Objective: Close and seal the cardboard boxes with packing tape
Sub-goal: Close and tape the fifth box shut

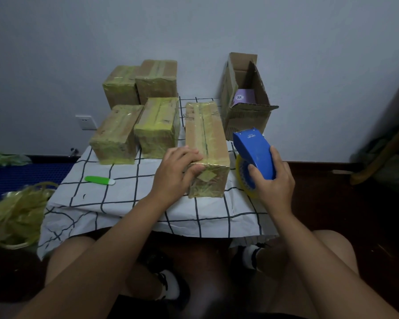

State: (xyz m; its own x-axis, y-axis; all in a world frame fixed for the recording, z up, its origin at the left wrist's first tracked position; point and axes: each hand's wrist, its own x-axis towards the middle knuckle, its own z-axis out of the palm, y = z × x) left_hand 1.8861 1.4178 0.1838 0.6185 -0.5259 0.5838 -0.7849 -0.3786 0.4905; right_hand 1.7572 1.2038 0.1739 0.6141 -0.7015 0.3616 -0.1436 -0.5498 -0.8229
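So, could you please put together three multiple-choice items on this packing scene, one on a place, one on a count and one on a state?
1. Where does the green utility knife lie?
A. On the checked cloth, left of the left hand
B. Inside the open box
C. On top of a taped box

2. How many taped-shut boxes are in view?
A. Three
B. Five
C. Seven

3. What state is the box at the back right in?
A. Taped shut
B. Crushed flat
C. Open, flaps up

Answers:
1 A: the knife rests on the cloth, apart from the left hand.
2 B: four taped boxes stand at the left, and a fifth lies under the left hand.
3 C: its flaps stand up and a purple item shows inside, while the right hand holds the blue tape dispenser.
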